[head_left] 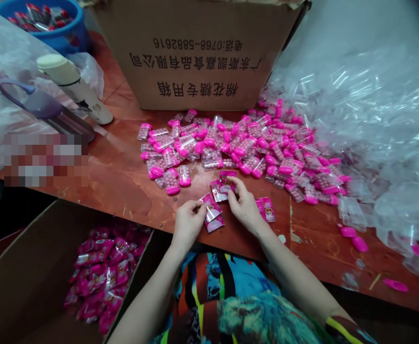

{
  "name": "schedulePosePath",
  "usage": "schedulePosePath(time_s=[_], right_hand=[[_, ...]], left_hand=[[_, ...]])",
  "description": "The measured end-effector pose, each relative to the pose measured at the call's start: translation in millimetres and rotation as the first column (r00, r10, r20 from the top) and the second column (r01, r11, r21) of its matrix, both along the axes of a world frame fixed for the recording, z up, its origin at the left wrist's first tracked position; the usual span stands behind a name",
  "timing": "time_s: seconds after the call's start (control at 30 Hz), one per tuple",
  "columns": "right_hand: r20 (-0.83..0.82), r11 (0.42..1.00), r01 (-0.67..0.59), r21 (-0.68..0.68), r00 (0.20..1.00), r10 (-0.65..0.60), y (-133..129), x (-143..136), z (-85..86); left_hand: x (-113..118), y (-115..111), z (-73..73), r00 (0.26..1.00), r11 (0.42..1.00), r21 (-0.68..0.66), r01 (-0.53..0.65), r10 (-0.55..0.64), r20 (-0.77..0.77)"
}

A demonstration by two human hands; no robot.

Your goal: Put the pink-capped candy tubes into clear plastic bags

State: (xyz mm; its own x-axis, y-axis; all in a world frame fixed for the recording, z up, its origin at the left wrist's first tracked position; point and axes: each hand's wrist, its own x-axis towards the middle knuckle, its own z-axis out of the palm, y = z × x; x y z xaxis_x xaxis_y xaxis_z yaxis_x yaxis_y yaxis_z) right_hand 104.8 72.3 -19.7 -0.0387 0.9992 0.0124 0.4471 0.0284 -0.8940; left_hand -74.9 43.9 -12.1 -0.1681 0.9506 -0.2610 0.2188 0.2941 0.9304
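Observation:
My left hand (189, 220) pinches the edge of a small pink printed packet (211, 208) at the table's front edge. Another pink packet (215, 224) lies partly beneath it. Just to the right, my right hand (244, 204) has thumb and forefinger on a pink and clear packet (225, 187). More pink packets (266, 209) lie on the table right of my right wrist. Behind both hands spreads a large heap of clear little bottles (238, 143) with pink caps, filled with pale pink balls.
A big cardboard box (202, 62) stands behind the heap. Clear plastic bags (356, 110) cover the right side. Two drink bottles (88, 98) and a blue basin (66, 36) are at the left. Below the table's left edge, an open carton (26, 258) holds wrapped pink packs (104, 272).

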Motion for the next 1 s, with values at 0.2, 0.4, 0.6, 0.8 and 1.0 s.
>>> schedulePosePath(time_s=[0.2,0.4,0.6,0.8,1.0], right_hand=[[-0.36,0.983,-0.149,-0.109,0.927,0.101,1,-1,13.1],[-0.472,0.966,-0.245,-0.082,0.863,0.179,-6,-1,14.9],[0.306,1.0,-0.006,0.021,0.952,-0.001,3,24,9.9],[0.141,0.977,-0.214,0.018,0.968,0.209,-9,12,34.7],[-0.156,0.828,-0.558,-0.049,0.823,0.546,2,-24,39.7]], left_hand=[[5,4,4.8,0.986,0.993,0.029,-0.115,0.111,0.121],[16,7,9.6,0.933,0.99,-0.069,0.126,-0.095,0.348],[10,1,17.7,0.913,0.974,0.008,0.228,-0.211,-0.349],[5,1,37.4,0.996,0.994,0.106,-0.039,0.047,-0.071],[-15,1,40.4,0.796,0.983,-0.177,0.045,0.072,0.601]])
